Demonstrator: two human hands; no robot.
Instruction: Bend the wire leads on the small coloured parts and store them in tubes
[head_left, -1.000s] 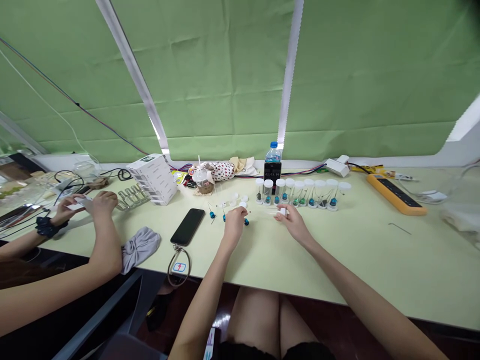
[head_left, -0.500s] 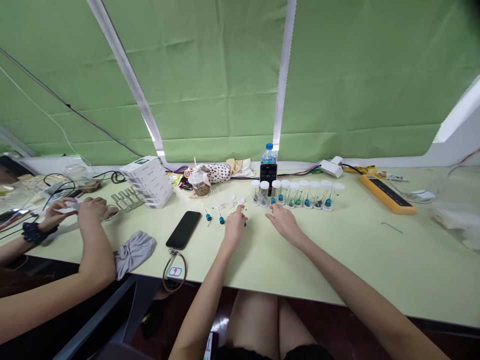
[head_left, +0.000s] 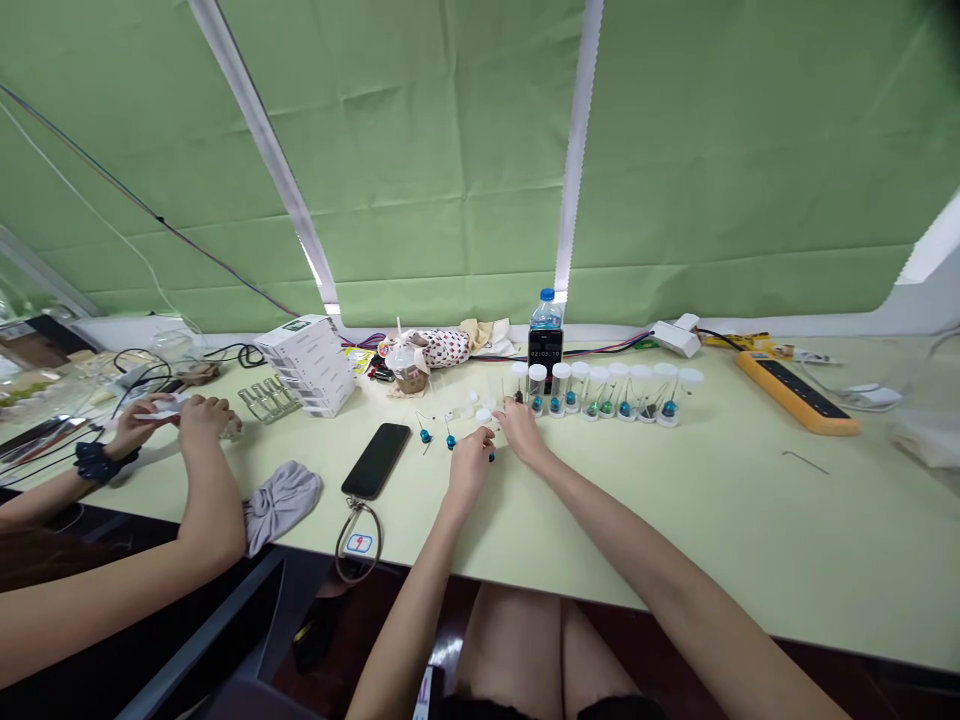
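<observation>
Fingers pinched, my left hand point(head_left: 471, 464) holds a small piece with a blue bead point(head_left: 491, 457) on a wire; most of it is hidden. My right hand point(head_left: 521, 432) is just beyond it, its bent fingers at the base of a clear uncapped vial point(head_left: 495, 384). A loose white cap point(head_left: 484, 415) lies between my hands. Two more blue-beaded wire pieces, one point(head_left: 425, 436) farther out and one point(head_left: 451, 441) nearer, rest left of my left hand. To the right stands a row of white-capped clear vials point(head_left: 598, 392) with blue and green beaded pieces inside.
A black phone point(head_left: 376, 460) with a ring strap lies left of my hands. Behind the vials, a phone with a timer point(head_left: 546, 350) leans on a water bottle point(head_left: 547, 308). A power strip point(head_left: 799, 393) and hex key point(head_left: 806, 462) lie right. A co-worker's hands point(head_left: 202, 420) work at left.
My right hand has moved left from the row of capped vials to the clear vial near my left hand. My left hand stays low over the table with the beaded piece. The view has shifted slightly.
</observation>
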